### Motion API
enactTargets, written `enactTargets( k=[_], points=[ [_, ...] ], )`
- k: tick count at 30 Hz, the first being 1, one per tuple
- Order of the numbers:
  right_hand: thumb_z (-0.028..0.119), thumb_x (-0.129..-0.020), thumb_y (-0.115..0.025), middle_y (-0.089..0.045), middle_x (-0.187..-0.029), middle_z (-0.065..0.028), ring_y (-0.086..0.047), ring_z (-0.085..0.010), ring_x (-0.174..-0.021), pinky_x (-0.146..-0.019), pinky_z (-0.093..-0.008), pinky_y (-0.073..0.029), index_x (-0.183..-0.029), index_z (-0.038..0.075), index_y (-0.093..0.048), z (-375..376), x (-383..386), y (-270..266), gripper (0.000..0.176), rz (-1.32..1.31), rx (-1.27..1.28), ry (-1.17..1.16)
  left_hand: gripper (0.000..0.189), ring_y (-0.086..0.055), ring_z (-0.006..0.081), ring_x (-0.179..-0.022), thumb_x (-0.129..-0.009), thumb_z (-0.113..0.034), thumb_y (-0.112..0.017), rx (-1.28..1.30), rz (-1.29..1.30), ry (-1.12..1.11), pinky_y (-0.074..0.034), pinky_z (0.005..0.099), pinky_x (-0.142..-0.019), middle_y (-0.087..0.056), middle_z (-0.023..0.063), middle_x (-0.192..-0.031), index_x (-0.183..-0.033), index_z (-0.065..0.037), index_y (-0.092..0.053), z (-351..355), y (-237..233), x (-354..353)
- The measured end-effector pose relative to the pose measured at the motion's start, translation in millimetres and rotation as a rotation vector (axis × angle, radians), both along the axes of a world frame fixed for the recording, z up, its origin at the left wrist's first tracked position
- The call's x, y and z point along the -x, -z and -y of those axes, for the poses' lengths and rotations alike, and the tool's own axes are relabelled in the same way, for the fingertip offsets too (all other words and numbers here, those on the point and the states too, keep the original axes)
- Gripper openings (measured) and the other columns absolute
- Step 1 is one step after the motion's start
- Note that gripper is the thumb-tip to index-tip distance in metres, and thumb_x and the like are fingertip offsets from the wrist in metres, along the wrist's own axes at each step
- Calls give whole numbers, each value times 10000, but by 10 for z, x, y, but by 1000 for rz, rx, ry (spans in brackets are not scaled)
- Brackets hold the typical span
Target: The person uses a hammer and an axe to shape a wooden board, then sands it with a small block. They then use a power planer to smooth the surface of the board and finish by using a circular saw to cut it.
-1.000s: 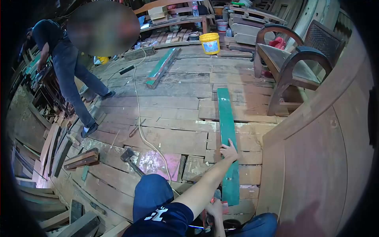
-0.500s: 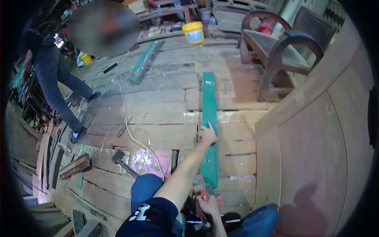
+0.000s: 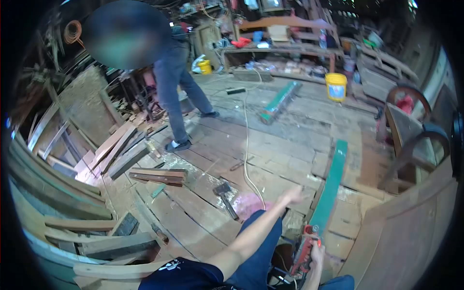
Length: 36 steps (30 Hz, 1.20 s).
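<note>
My left hand (image 3: 292, 196) is stretched out over the plank floor, left of a long green board (image 3: 330, 186); it is blurred by motion, and I cannot make out its fingers well. Wrapped round a red power tool (image 3: 303, 251) is my right hand (image 3: 316, 252), low in the view near the board's close end. The green board lies lengthwise on the floor, pointing away from me.
A mallet (image 3: 226, 200) and a pale cord (image 3: 247, 145) lie on the floor. Wood pieces (image 3: 158, 176) are at the left. Another person (image 3: 174, 87) stands beyond them. A yellow bucket (image 3: 336, 88), a second green board (image 3: 280, 102) and a wooden chair (image 3: 411, 130) are further off.
The view has swung to the left. My left hand has come off the green board and now hangs to its left. My right hand stays on the red tool.
</note>
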State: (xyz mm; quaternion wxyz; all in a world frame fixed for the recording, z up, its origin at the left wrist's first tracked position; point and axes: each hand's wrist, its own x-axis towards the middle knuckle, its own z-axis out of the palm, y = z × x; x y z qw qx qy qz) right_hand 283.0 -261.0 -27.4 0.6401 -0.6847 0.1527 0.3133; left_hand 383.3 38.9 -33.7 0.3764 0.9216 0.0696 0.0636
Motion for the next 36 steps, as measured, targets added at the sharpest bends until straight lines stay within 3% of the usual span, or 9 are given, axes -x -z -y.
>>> enactTargets(
  k=[2, 4, 8, 11, 17, 22, 29, 33, 36],
  points=[
    [200, -912, -596, -493, -523, -30, -477, -165, -380, -349, -344, -382, -823, 35, -608, 123, -182, 282, 188, 98, 9, -34, 498, -667, 423, -1049, -873, -386, -699, -63, -190, -64, -537, 462, -908, -685, 298, -1085, -1086, 63, -679, -69, 39, 255],
    [218, -913, -583, -477, -514, -45, -469, -182, -374, -339, -350, -376, -837, 25, -586, 229, -321, 333, 207, 101, -43, -6, 457, -679, 416, -1018, -874, -364, -700, 55, -146, -115, -544, 463, -892, -696, 286, -1053, -1053, 56, -688, -13, 52, 488],
    [435, -1043, -441, -410, -568, -25, -402, -177, -395, -365, -345, -358, -1030, 105, -521, 365, -463, 381, 340, 81, -138, 19, 425, -685, 420, -992, -883, -338, -695, 67, -84, -114, -548, 476, -873, -701, 281, -1033, -1072, 43, -692, 24, -12, 520],
    [262, -924, -570, -438, -502, -38, -440, -182, -350, -319, -343, -364, -812, 41, -535, 272, -436, 235, 250, 109, -174, 121, 477, -684, 417, -1003, -883, -397, -674, -32, -177, -106, -543, 489, -887, -700, 280, -1050, -1106, 24, -702, 15, -321, 677],
    [275, -939, -559, -432, -509, -23, -436, -169, -356, -319, -333, -354, -794, 71, -516, 224, -550, 346, 254, 67, -191, 129, 586, -691, 397, -994, -889, -464, -644, -402, -575, 101, -543, 472, -876, -720, 250, -1007, -1176, 47, -663, -73, -329, 861],
    [286, -964, -534, -448, -544, -33, -440, -173, -366, -320, -339, -353, -887, 69, -520, 199, -572, 439, 230, 78, -182, 85, 512, -704, 367, -984, -906, -388, -675, -59, -222, -49, -563, 424, -840, -718, 247, -1033, -1178, 45, -646, -273, -372, 1039],
    [398, -1017, -490, -434, -526, -17, -420, -152, -362, -332, -326, -349, -888, 87, -532, 102, -586, 612, 339, 82, -130, -26, 524, -682, 405, -1021, -911, -429, -646, -199, -416, -31, -544, 452, -884, -696, 288, -1060, -1107, 55, -689, -262, -496, 1314],
    [409, -1016, -489, -438, -527, -14, -420, -160, -361, -334, -333, -352, -877, 94, -534, 87, -568, 646, 347, 98, -116, -49, 506, -693, 423, -926, -896, -431, -654, -112, -207, -46, -547, 473, -804, -698, 297, -952, -996, 62, -712, -224, -480, 1346],
    [389, -1011, -492, -439, -528, -13, -425, -164, -362, -335, -336, -356, -871, 94, -534, 56, -571, 714, 329, 95, -81, -32, 565, -681, 373, -1048, -915, -440, -653, -190, -485, 18, -541, 428, -876, -695, 233, -1152, -1255, 9, -618, -244, -550, 1235]
  ],
)
